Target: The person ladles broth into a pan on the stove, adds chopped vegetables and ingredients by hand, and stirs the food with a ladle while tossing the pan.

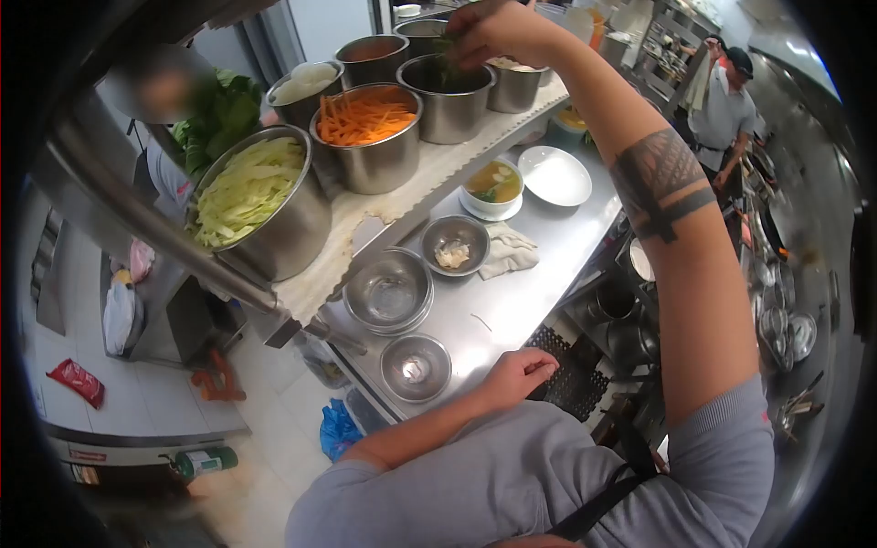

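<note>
My right hand (493, 35) is up at the shelf, its fingers closed on dark leafy greens (446, 62) over a steel pot (448, 114). The pot's inside is dark. Low by the table's front edge is my left hand (523, 376), loosely curled, with nothing visible in it. Nearest to it stands a small steel bowl (416, 367) with a little pale matter inside. Stacked steel bowls (388, 290) and a bowl of pale pieces (452, 247) sit behind, beside a folded cloth (509, 251).
Shelf pots hold shredded cabbage (251, 194), carrot strips (365, 117) and white slices (306, 80). Below are a bowl of soup (493, 183) and a white plate (555, 176). One person (723, 105) stands at the right; another (164, 87) is behind the shelf.
</note>
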Demonstrator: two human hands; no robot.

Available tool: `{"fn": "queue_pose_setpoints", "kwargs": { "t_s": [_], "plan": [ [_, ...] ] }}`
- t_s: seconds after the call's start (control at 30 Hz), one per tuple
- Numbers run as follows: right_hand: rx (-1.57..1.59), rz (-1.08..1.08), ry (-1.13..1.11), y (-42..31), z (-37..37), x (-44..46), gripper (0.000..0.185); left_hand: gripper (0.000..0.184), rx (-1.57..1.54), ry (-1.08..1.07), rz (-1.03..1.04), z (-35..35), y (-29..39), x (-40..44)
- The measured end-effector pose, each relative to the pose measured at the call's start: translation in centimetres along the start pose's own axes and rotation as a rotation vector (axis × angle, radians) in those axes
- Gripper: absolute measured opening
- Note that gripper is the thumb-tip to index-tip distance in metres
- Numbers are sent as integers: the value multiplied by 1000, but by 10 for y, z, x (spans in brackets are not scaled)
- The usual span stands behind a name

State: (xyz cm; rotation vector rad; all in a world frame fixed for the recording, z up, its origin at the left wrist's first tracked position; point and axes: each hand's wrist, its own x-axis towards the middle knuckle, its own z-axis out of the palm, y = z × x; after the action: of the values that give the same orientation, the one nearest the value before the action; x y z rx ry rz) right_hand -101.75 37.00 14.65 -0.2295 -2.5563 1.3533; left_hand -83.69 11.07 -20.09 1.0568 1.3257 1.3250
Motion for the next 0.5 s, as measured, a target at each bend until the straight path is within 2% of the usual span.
{"fn": "queue_pose_setpoints", "kwargs": {
  "t_s": [0.03, 0.1, 0.13, 0.17, 0.23, 0.3, 0.37, 0.43, 0.5],
  "plan": [
    [4, 12, 18, 8, -5, 0, 18, 20, -2, 9, 19, 2, -3, 1],
    [356, -26, 66, 29, -19, -6, 15, 20, -4, -21, 23, 8, -4, 2],
    [510, 39, 58, 34, -26, -21, 14, 20, 14, -36, 3, 9, 0, 4],
    [516, 61, 103, 41, -33, -40, 14, 20, 33, -59, -17, 10, 3, 6],
    [631, -83, 209, 44, -41, -101, 15, 20, 58, -106, -56, 18, 2, 9],
    [836, -153, 113, 88, -72, -153, 16, 19, 30, -162, -6, 29, -6, 19],
    [753, -91, 308, 124, -96, -235, 17, 18, -20, -235, -155, 41, 7, 24],
    [607, 40, 571, 119, -101, -340, 21, 18, -8, -330, -140, 57, 8, 31],
    [508, 144, 736, 146, -110, -457, 23, 17, 25, -446, -119, 78, 12, 35]
  ]
}}
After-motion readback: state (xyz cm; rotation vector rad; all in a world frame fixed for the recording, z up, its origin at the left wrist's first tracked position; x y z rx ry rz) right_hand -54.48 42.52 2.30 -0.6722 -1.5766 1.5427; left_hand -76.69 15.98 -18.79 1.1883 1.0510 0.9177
